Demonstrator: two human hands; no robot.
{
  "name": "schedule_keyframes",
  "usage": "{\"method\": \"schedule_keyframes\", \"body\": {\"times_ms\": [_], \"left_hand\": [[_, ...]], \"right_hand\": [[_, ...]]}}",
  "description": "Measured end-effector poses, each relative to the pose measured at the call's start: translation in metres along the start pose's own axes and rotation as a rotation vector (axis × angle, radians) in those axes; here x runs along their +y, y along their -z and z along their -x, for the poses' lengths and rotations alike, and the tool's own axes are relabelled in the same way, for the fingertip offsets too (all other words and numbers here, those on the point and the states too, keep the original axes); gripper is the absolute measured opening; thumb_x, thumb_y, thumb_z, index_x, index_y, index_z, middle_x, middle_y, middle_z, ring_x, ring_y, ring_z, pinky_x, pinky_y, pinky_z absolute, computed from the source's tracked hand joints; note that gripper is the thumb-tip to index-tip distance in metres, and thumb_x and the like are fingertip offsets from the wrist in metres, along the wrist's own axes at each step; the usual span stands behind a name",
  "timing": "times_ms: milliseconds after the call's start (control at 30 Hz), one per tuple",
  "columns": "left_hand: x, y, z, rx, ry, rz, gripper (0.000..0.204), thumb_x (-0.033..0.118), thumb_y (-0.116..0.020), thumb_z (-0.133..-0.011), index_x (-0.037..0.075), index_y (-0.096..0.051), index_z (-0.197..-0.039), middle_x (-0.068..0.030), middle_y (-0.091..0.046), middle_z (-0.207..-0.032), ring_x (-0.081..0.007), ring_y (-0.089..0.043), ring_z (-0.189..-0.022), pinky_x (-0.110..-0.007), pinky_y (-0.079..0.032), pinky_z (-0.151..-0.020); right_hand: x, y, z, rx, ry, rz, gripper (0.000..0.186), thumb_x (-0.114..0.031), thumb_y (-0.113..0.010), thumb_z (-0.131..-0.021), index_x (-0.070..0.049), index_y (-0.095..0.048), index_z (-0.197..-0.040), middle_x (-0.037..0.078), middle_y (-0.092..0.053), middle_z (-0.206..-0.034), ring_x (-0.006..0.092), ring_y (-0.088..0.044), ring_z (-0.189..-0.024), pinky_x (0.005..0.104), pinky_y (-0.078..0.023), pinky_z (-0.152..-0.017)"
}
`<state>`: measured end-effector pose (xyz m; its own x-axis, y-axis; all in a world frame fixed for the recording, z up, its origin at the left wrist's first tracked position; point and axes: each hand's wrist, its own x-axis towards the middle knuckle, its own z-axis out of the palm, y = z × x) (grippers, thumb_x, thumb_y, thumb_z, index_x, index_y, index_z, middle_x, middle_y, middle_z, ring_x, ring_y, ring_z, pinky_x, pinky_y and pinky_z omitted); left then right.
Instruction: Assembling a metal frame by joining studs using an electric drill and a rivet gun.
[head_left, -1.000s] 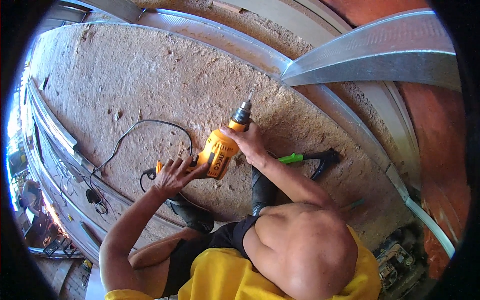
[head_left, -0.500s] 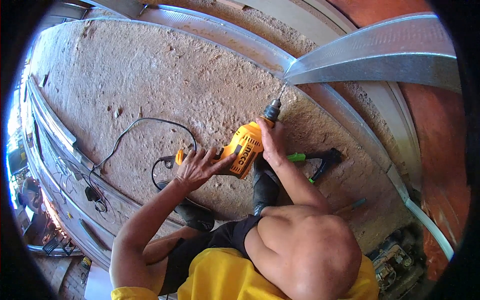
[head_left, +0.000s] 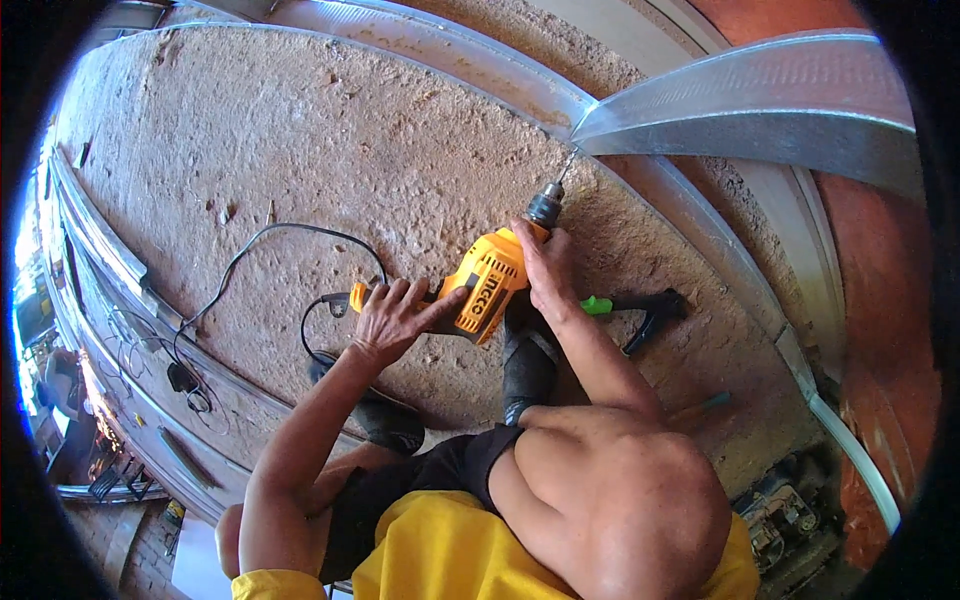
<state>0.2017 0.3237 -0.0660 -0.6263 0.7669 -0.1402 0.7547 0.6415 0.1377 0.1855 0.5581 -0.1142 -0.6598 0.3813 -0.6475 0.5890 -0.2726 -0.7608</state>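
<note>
A yellow and black corded power drill (head_left: pixel 488 290) lies level between my two hands, pointing away and to the right. My left hand (head_left: pixel 398 318) is wrapped round its rear handle. At the front of the body, just behind the dark chuck (head_left: pixel 546 204), my right hand (head_left: pixel 546 270) grips the housing. A thin drill bit (head_left: pixel 570 165) reaches the corner where an upright metal channel (head_left: pixel 740 98) meets the long metal channel on the ground (head_left: pixel 480 68). Whether the tip has entered the metal is too small to tell. The black cord (head_left: pixel 300 238) loops out to the left.
A black and green tool (head_left: pixel 655 312) lies on the rough dirt ground (head_left: pixel 270 120), right of my foot. Long metal strips (head_left: pixel 110 240) run along the left. Beyond them a person (head_left: pixel 62 382) is near flying sparks (head_left: pixel 102 408). A dirty machine (head_left: pixel 785 520) sits at lower right.
Both hands keep their grip on the drill, which stays at the same metal corner. The view has shifted slightly. Sparks continue at the far left.
</note>
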Motion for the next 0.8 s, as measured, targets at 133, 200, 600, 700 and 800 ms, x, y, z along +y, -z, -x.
{"method": "schedule_keyframes", "body": {"times_ms": [133,200,600,700,800], "left_hand": [[0.002,0.006,-0.004,0.003,0.02,0.043,0.064,0.019,-0.051,-0.079,0.041,-0.032,-0.137,-0.0007,-0.05,-0.092,-0.0175,-0.05,-0.078,-0.033,-0.039,-0.064],[-0.001,0.013,-0.001,0.037,0.017,0.096,0.063,0.019,-0.051,-0.079,0.04,-0.035,-0.136,-0.0013,-0.051,-0.095,-0.0179,-0.05,-0.08,-0.034,-0.04,-0.065],[0.042,0.082,0.036,0.247,0.223,0.632,0.075,0.023,-0.073,-0.052,0.009,-0.05,-0.123,-0.0112,-0.058,-0.1,-0.0289,-0.06,-0.086,-0.039,-0.048,-0.07],[0.071,0.085,0.038,0.461,0.504,0.922,0.074,0.011,-0.076,-0.058,-0.003,-0.046,-0.124,-0.0181,-0.062,-0.093,-0.0316,-0.063,-0.077,-0.035,-0.05,-0.069],[0.091,0.062,0.047,0.462,0.892,1.326,0.054,0.006,-0.065,-0.067,-0.005,-0.049,-0.118,-0.0113,-0.063,-0.09,-0.0175,-0.062,-0.074,-0.027,-0.049,-0.07]], "right_hand": [[0.0,0.005,0.009,-0.077,0.002,-0.115,0.034,-0.026,-0.072,-0.077,0.0,-0.055,-0.089,0.004,-0.058,-0.081,0.0116,-0.057,-0.073,0.0282,-0.047,-0.065],[-0.01,0.005,0.025,-0.075,0.079,-0.236,0.033,-0.022,-0.073,-0.076,0.001,-0.057,-0.095,0.004,-0.06,-0.085,0.0114,-0.058,-0.076,0.028,-0.047,-0.071],[-0.046,0.028,0.064,-0.438,-0.088,-0.335,0.045,-0.028,-0.069,-0.078,0.001,-0.053,-0.108,0.007,-0.06,-0.101,0.016,-0.058,-0.09,0.0304,-0.045,-0.082],[-0.048,0.016,0.058,-0.588,0.001,-0.142,0.053,-0.039,-0.066,-0.079,-0.003,-0.048,-0.114,0.009,-0.056,-0.107,0.0205,-0.054,-0.101,0.0364,-0.042,-0.091],[-0.055,-0.025,0.07,-0.647,-0.239,-0.723,0.045,-0.033,-0.07,-0.077,-0.004,-0.052,-0.107,0.006,-0.059,-0.098,0.0184,-0.058,-0.092,0.0345,-0.046,-0.084]]}}
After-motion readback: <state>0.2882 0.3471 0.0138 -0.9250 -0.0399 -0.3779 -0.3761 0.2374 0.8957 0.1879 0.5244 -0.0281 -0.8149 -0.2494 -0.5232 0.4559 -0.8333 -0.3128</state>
